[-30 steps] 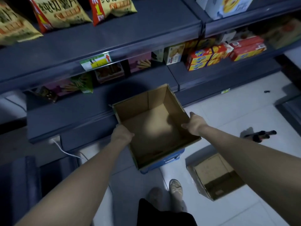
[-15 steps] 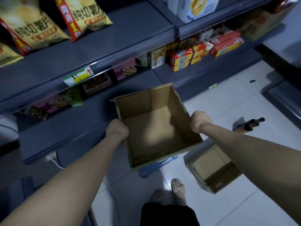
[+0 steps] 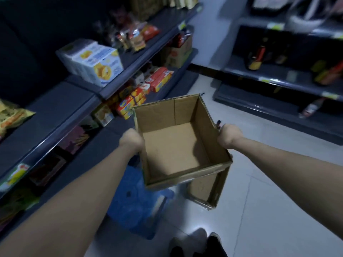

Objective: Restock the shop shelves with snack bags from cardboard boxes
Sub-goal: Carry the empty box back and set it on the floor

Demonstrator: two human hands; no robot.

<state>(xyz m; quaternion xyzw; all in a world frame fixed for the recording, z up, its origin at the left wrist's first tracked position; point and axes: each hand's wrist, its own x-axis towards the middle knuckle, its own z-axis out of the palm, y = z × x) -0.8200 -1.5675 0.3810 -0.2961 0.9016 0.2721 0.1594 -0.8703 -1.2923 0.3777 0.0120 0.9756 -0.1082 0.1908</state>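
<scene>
The person is holding an open-topped cardboard box out in front of the body, above the pale tiled floor of the aisle. The left hand is gripping the box's left wall and the right hand is gripping the right wall at the rim. Both hands are presenting as closed fists, fingers curled onto the cardboard, with the fingertips hidden. The box's bare cardboard bottom is showing in full. Yellow snack bags are lying on the left shelf unit at the frame's far left edge, well apart from the box. White cartons and red and yellow packets are sitting further along that unit. A second box is standing on the floor directly beneath the held one, with a blue crate just beside it. Bottles are standing on the right shelf unit, blurred.
</scene>
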